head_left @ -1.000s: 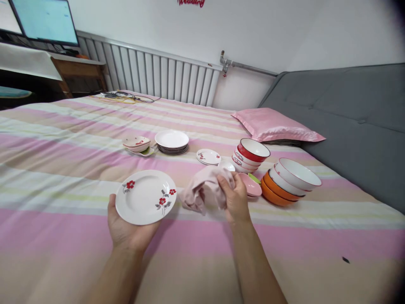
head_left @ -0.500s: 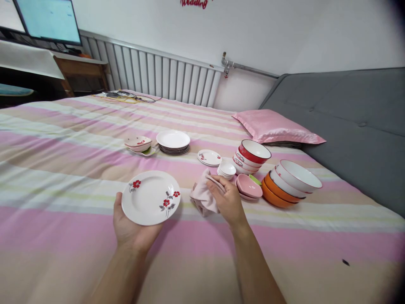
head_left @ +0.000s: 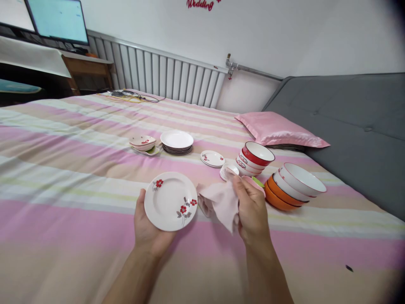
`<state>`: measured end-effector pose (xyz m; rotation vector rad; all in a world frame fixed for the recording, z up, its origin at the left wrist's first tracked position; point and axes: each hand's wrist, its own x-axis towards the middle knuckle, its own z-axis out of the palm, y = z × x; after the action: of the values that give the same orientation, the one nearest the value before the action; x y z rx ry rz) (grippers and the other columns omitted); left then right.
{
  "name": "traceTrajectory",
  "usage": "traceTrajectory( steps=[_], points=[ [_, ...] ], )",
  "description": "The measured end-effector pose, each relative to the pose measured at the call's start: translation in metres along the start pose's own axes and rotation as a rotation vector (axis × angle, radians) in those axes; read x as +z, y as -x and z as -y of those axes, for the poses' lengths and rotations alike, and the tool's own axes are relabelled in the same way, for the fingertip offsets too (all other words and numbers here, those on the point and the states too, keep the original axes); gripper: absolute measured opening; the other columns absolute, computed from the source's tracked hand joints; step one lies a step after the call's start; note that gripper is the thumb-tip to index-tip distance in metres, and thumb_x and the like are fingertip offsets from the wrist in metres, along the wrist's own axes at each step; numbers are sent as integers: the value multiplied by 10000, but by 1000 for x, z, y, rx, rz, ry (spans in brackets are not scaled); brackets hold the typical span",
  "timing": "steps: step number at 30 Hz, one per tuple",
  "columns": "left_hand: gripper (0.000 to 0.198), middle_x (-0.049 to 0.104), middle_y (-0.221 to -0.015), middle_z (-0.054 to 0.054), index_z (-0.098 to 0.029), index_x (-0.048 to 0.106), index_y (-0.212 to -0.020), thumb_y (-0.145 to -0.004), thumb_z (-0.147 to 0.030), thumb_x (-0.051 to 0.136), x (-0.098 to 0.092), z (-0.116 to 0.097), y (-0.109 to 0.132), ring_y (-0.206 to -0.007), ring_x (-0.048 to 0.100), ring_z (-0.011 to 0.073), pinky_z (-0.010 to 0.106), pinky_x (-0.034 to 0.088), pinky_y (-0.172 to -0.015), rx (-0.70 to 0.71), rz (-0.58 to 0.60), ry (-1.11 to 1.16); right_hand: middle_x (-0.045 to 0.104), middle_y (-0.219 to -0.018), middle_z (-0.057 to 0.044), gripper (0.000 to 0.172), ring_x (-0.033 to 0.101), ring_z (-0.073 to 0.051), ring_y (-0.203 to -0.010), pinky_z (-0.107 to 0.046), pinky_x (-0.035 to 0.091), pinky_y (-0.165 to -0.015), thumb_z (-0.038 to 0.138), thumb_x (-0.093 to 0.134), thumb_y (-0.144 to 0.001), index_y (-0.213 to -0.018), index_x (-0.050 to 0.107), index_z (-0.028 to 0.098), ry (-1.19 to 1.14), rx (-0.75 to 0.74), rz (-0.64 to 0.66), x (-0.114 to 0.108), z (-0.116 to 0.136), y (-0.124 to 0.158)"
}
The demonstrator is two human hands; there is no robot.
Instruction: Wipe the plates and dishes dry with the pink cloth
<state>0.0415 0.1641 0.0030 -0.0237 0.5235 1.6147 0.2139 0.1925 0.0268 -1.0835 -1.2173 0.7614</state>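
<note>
My left hand point(head_left: 148, 230) grips a white plate point(head_left: 170, 201) with red flowers from below, holding it above the striped bed cover. Just to its right, my right hand point(head_left: 253, 209) is closed on a pale pink cloth point(head_left: 220, 202) that hangs from my fingers beside the plate's rim. The cloth does not touch the plate's face.
On the bed point(head_left: 63, 169) lie a stack of white plates point(head_left: 176, 142), small flowered dishes point(head_left: 143, 143), a saucer point(head_left: 212, 158), red-and-white bowls point(head_left: 255, 157), orange and white bowls point(head_left: 294, 185) and a pink pillow point(head_left: 278, 130). A grey headboard point(head_left: 354, 126) stands right; a radiator point(head_left: 164, 78) and monitor point(head_left: 57, 21) lie behind.
Both hands moved right and closer together. The plate has tilted slightly toward me, and the cloth has been lifted and opened out beside the plate.
</note>
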Motion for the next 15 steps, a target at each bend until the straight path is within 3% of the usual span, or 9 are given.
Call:
traceTrajectory(
  steps=[6, 10, 13, 15],
  points=[
    [409, 644, -1167, 107, -257, 618, -1131, -782, -463, 558, -5, -1, -1, -1186, 500, 376, 636, 352, -957, -42, 56, 38, 670, -1078, -57, 323, 567, -228, -1083, -392, 422, -941, 376, 467, -905, -1115, 661, 227, 124, -196, -111, 3, 13, 6],
    [402, 657, -1147, 105, -256, 624, -1130, -799, -466, 535, -5, -2, -3, -1188, 499, 376, 634, 345, -965, -52, 37, 64, 636, -1159, -69, 336, 541, -248, -1136, -450, 385, -987, 397, 467, -906, -1149, 642, 243, 53, -286, -175, -8, 22, 11],
    [392, 672, -1122, 103, -247, 638, -1110, -788, -457, 558, -7, -3, -4, -1177, 507, 379, 639, 336, -968, -44, 67, 67, 617, -1201, -67, 350, 522, -254, -1176, -463, 365, -1013, 413, 484, -896, -1177, 621, 255, -35, -257, -214, -17, 28, 12],
    [389, 677, -1114, 105, -235, 641, -1111, -789, -440, 566, -10, -3, -4, -1175, 508, 378, 637, 328, -975, -34, 116, 66, 635, -1176, -66, 372, 534, -245, -1170, -450, 376, -1012, 422, 484, -895, -1208, 597, 257, -124, -149, -173, -19, 31, 12]
  ],
)
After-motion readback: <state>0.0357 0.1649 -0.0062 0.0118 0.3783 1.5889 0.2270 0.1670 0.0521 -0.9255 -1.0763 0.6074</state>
